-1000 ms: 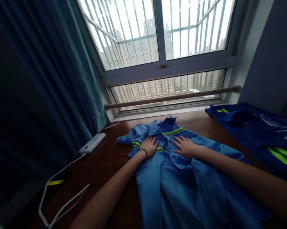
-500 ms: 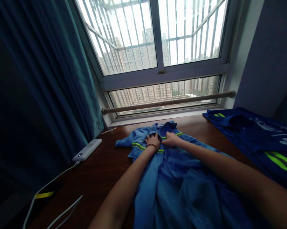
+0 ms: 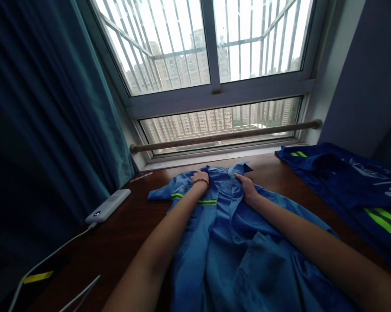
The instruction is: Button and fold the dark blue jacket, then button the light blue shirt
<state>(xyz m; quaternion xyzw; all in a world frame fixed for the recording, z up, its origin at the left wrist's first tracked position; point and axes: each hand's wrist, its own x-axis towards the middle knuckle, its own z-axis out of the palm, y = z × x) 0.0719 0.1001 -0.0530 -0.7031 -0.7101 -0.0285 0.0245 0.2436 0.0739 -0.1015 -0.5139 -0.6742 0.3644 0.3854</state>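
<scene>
A blue work jacket (image 3: 226,225) with yellow-green reflective stripes is spread on the brown wooden surface, its collar toward the window and its front parted. My left hand (image 3: 201,177), with a beaded bracelet at the wrist, is closed on the left front beside the collar; its fingertips are partly hidden. On the other side, my right hand (image 3: 249,190) grips the right front edge just below the collar, thumb on top and fingers under the cloth. That panel is lifted and folded back, showing the inside of the jacket.
A darker blue garment (image 3: 338,173) with reflective stripes lies at the right. At the left are a white power bank (image 3: 108,206), its white cable (image 3: 57,248) and a blue curtain (image 3: 94,108). A rail (image 3: 227,138) crosses the window at the back.
My right hand has drawn the right front panel to the right, opening the jacket's front. My left hand has moved up toward the collar, and its spread fingers have closed on the cloth.
</scene>
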